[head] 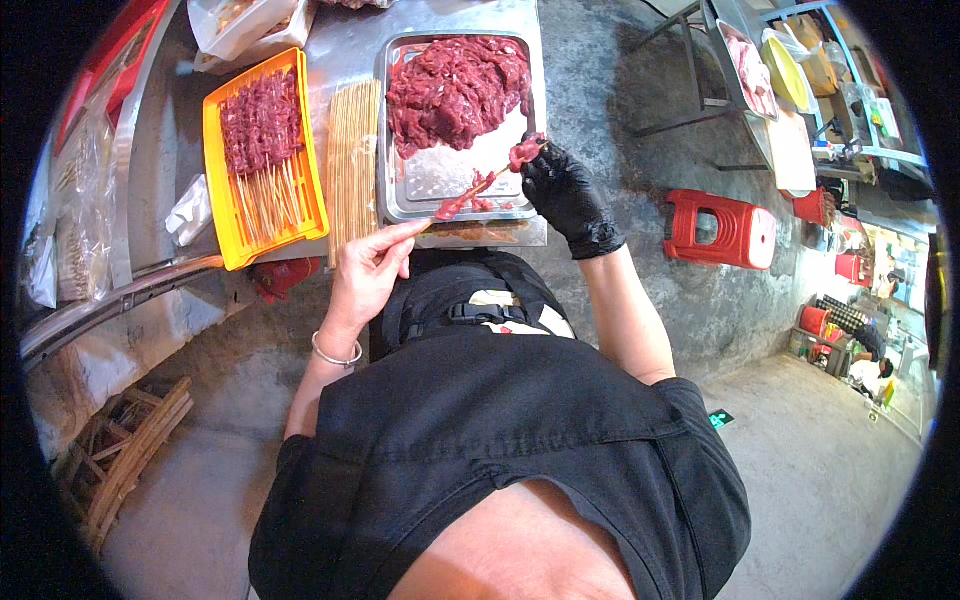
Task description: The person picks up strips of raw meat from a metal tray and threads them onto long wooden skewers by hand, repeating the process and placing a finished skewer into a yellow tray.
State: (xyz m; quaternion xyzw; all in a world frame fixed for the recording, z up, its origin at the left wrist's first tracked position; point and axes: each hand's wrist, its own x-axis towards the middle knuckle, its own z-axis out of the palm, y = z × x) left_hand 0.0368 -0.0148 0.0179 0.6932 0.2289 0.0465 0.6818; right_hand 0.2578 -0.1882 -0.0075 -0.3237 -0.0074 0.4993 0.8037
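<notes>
Between my hands a thin wooden skewer (504, 173) runs aslant over the near part of a metal tray (431, 187), with pieces of raw red meat along it. My bare left hand (373, 268) pinches its lower end between thumb and fingers. At the upper end my right hand (564, 191), in a black glove, grips a piece of meat (525, 152) by the skewer's tip. A large heap of sliced raw meat (457, 94) fills the far part of the tray. Left of the tray lies a bundle of bare skewers (352, 165).
A yellow plastic basket (216, 180) holds rows of meat skewers (261, 127) on the left of the metal table (352, 37). White plastic containers (240, 30) stand behind it. A red stool (720, 229) is on the floor at right. Far right, a person (874, 375) is partly visible.
</notes>
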